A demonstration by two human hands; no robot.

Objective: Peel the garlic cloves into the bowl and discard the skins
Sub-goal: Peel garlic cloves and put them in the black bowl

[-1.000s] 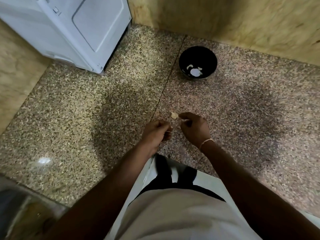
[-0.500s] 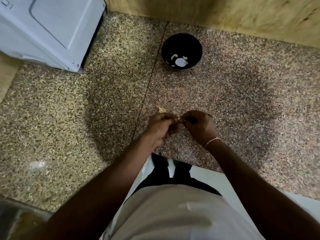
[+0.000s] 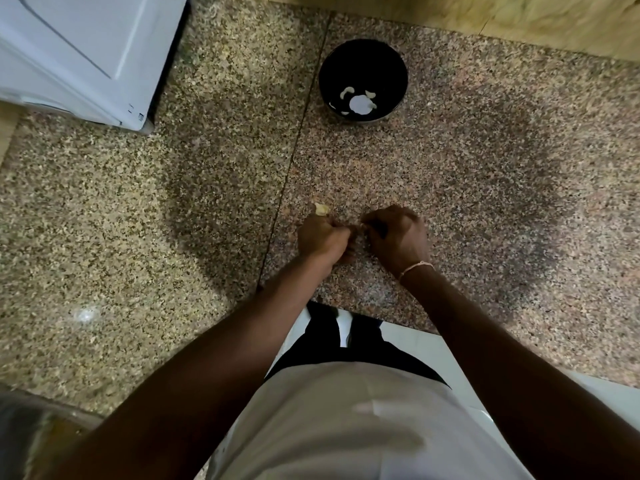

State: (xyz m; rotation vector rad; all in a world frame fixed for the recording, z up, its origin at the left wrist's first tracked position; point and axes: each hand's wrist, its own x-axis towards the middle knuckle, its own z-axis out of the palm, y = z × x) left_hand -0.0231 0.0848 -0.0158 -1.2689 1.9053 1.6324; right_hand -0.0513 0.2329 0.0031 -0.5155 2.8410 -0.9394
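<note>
Far left there's a white appliance (image 3: 79, 53) on the speckled counter (image 3: 138, 220), not part of the job. Moving right, a small pale scrap (image 3: 321, 209) lies on the counter just beyond your left hand (image 3: 323, 239); it looks like shed skin, but it's too small to be sure. Your left hand is curled tight with its fingertips turned toward the right one, and your right hand (image 3: 398, 237) is curled the same way. The two fingertip clusters nearly meet over the counter, so my read is you're working a clove between them. The clove itself is hidden by your fingers, so I can't confirm which hand carries it or how much skin is off. A thin bracelet (image 3: 415, 267) sits on your right wrist. Past your hands, well apart and up near the wooden wall (image 3: 519, 19), is the black bowl (image 3: 362, 53) with a few white pieces in the bottom, likely peeled cloves. Progress estimate: a few cloves done, one in hand. No pile of unpeeled cloves is in view, so I can't say how many remain. Skins haven't been binned yet if that scrap is one.
</note>
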